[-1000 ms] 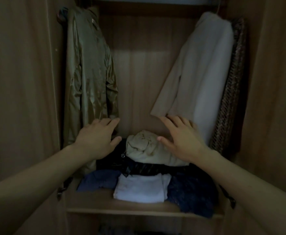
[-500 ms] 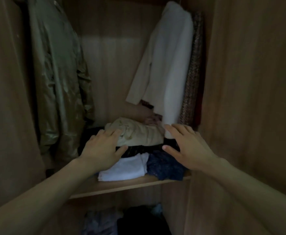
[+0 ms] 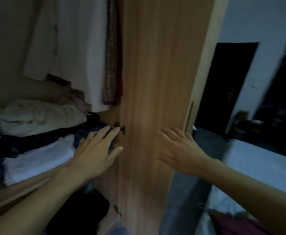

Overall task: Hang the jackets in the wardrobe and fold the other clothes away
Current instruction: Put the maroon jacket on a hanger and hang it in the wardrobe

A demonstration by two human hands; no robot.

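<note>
While both hands hover with fingers spread, gripping nothing, the left hand (image 3: 96, 155) is above the folded clothes pile (image 3: 37, 133) and the right hand (image 3: 179, 153) before the open wooden wardrobe door (image 3: 155, 82); a white jacket (image 3: 74, 48) hangs inside.

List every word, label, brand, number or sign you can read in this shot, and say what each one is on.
None: no readable text shows anywhere.
The folded clothes, the hanging white jacket and the wardrobe door show no lettering; the picture is dim and motion-blurred, so any small tag would be illegible.
</note>
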